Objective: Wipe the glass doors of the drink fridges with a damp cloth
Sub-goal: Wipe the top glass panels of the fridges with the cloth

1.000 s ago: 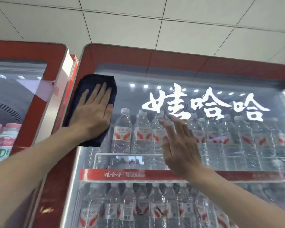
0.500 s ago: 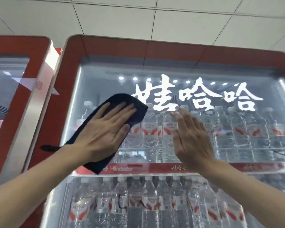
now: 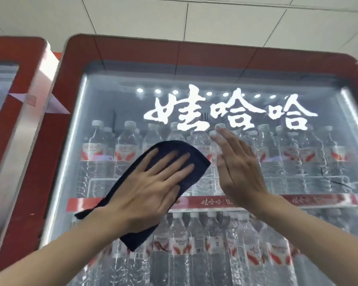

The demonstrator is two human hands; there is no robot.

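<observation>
Item: left hand point(image 3: 147, 190). We are pressing it flat, fingers spread wide, on the dark blue cloth point(image 3: 174, 153), pinning the cloth against the glass door point(image 3: 298, 182); nothing is being pinched.

Item: cloth. It is lying on the middle of the glass at the upper shelf's level, one corner trailing down left past our wrist, its lower edge hanging below the palm.

Item: right hand point(image 3: 238, 170). We are holding it open just beside the cloth, fingers together and pointing up, gripping nothing; whether the palm is touching the glass we cannot tell.

Item: white lettering point(image 3: 227, 112), glowing on the glass above both hands.

Item: water bottles point(image 3: 95, 149), standing in rows behind the glass.

Item: red fridge frame point(image 3: 174, 56), surrounding the door.

Item: neighbouring fridge point(image 3: 15, 100), standing at the left.
</observation>
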